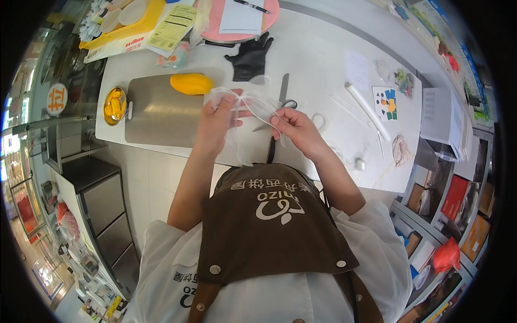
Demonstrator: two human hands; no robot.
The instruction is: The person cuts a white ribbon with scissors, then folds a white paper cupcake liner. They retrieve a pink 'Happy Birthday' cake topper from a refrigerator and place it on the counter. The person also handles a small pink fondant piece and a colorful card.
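Observation:
Between my two hands is a sheer white ribbon point(259, 103) with looped, bow-like folds, raised above the table's near edge. My left hand point(215, 121) is closed on its left part, with fingers partly behind the see-through fabric. My right hand point(295, 128) pinches the right part between thumb and forefinger. Just beyond the right hand lie scissors point(291, 104) with dark handles. A long knife point(284, 86) lies beside them, its blade pointing away and its middle hidden by my hands and the ribbon.
To the left, a whole mango point(192, 83) rests on a metal board point(161, 116), beside a bowl of yellow pieces point(114, 106). Farther back are a black glove point(250, 60) and a pink round stand point(212, 24). At right lie a clear roll point(368, 110) and a picture card point(385, 103).

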